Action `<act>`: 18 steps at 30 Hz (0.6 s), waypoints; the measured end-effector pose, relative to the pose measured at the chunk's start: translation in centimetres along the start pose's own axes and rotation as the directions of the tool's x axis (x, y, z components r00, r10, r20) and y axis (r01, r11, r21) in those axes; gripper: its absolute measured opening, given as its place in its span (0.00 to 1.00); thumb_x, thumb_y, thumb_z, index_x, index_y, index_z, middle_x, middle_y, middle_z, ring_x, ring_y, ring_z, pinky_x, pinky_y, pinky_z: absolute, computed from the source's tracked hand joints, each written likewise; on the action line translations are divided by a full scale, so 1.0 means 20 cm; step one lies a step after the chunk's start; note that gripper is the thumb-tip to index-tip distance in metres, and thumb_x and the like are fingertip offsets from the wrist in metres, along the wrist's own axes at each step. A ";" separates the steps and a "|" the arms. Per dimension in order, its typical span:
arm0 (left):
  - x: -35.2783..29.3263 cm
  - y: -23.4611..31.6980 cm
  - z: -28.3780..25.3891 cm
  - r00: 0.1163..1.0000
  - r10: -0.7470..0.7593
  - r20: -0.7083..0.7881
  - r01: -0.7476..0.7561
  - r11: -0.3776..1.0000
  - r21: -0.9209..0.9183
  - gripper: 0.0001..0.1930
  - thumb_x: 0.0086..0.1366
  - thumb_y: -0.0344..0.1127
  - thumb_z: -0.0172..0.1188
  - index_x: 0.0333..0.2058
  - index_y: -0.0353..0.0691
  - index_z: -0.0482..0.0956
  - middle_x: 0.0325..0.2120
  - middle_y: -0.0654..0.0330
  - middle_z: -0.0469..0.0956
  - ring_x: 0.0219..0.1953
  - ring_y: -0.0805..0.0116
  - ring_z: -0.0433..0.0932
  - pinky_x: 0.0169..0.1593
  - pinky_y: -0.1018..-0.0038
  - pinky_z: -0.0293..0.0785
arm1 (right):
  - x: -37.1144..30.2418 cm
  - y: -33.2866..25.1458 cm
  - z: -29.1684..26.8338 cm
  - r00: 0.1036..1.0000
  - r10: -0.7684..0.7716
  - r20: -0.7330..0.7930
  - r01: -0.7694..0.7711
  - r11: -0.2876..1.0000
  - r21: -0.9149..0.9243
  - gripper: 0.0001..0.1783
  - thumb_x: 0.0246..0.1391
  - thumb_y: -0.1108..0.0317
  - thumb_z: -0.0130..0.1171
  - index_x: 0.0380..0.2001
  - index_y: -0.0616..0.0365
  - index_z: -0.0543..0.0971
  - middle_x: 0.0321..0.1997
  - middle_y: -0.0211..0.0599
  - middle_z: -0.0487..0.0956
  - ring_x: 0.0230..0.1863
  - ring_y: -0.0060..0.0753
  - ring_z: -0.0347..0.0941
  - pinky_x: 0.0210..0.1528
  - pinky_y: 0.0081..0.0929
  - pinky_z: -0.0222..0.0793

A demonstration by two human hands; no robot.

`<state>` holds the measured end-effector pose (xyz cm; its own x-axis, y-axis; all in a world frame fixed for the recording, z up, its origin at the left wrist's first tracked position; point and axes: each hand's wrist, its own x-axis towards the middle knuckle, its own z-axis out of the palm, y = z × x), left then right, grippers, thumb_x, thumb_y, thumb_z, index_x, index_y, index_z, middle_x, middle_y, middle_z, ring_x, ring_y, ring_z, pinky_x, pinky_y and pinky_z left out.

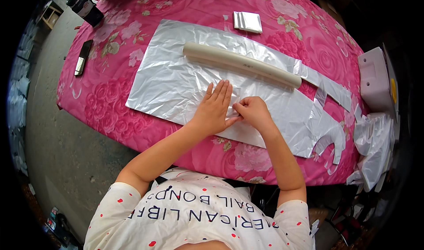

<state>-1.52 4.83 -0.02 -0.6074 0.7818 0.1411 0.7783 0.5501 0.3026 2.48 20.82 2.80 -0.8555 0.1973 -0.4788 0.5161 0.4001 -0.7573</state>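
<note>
A stack of thin, whitish plastic bags (159, 71) lies flat and slightly creased on the table, its handle ends toward the right. My left hand (213, 109) rests on its near middle part, fingers stretched out and pressed down flat. Close beside it, my right hand (253, 112) is closed in a pinch on the bag film; how much film is between the fingertips is hidden. Beyond both hands, a pale beige tube (243, 65) lies slantwise across the bags.
A pink floral cloth (106, 111) covers the table. Past the bags sits a small folded silvery packet (247, 22). A phone (83, 58) and a dark lidded cup (85, 9) stand at the left edge. At right are a white box (373, 75) and crumpled plastic bags (372, 146).
</note>
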 end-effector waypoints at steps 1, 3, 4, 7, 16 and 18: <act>-0.01 0.00 0.02 1.000 -0.007 -0.005 0.007 1.000 -0.019 0.46 0.56 0.59 0.52 0.60 0.26 0.48 0.62 0.43 0.48 0.66 0.52 0.44 0.66 0.56 0.36 | 0.00 0.01 0.00 1.000 -0.010 -0.008 0.010 1.000 0.005 0.13 0.47 0.63 0.57 0.22 0.64 0.79 0.16 0.38 0.77 0.17 0.25 0.74 0.23 0.22 0.68; -0.02 -0.01 0.05 1.000 -0.008 -0.009 0.008 0.999 -0.047 0.50 0.54 0.61 0.52 0.61 0.26 0.44 0.63 0.42 0.46 0.67 0.52 0.42 0.66 0.57 0.34 | -0.01 0.01 0.01 1.000 -0.010 -0.027 0.010 1.000 0.004 0.12 0.45 0.64 0.58 0.21 0.63 0.78 0.16 0.37 0.77 0.17 0.26 0.74 0.23 0.22 0.68; -0.02 -0.02 0.05 1.000 -0.007 -0.006 0.007 0.998 -0.056 0.51 0.54 0.62 0.52 0.61 0.26 0.43 0.63 0.42 0.45 0.67 0.52 0.41 0.66 0.58 0.34 | -0.01 0.01 0.02 0.999 -0.010 -0.032 0.010 1.000 0.004 0.11 0.45 0.64 0.59 0.21 0.63 0.78 0.16 0.36 0.77 0.17 0.26 0.74 0.23 0.22 0.68; -0.03 -0.01 0.07 1.000 -0.011 -0.003 0.011 0.998 -0.061 0.54 0.52 0.64 0.53 0.62 0.26 0.40 0.63 0.42 0.43 0.67 0.52 0.39 0.66 0.58 0.33 | -0.09 -0.05 0.03 0.992 -0.072 -0.099 0.063 0.993 -0.096 0.10 0.41 0.64 0.61 0.20 0.61 0.76 0.17 0.36 0.77 0.20 0.31 0.75 0.24 0.27 0.68; -0.11 -0.05 -0.01 0.988 -0.029 -0.152 -0.005 0.976 -0.219 0.50 0.53 0.57 0.57 0.63 0.32 0.41 0.63 0.43 0.46 0.67 0.52 0.43 0.66 0.60 0.37 | -0.18 -0.02 0.02 0.970 -0.186 -0.159 0.049 0.785 -0.617 0.11 0.39 0.64 0.63 0.24 0.58 0.74 0.27 0.39 0.77 0.31 0.39 0.74 0.33 0.35 0.67; -0.21 -0.05 -0.08 0.984 -0.060 -0.169 -0.008 0.926 -0.378 0.41 0.55 0.48 0.59 0.61 0.32 0.50 0.59 0.42 0.55 0.63 0.52 0.53 0.64 0.61 0.46 | -0.15 -0.04 0.05 0.883 -0.435 -0.176 0.251 0.755 -0.606 0.13 0.41 0.64 0.62 0.30 0.59 0.75 0.34 0.40 0.76 0.37 0.41 0.73 0.38 0.35 0.67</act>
<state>0.08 0.50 0.60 -0.6713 0.6864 0.2795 0.6654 0.3921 0.6352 4.73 18.94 4.44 -0.9874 0.1578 -0.0146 0.1491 0.8938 -0.4229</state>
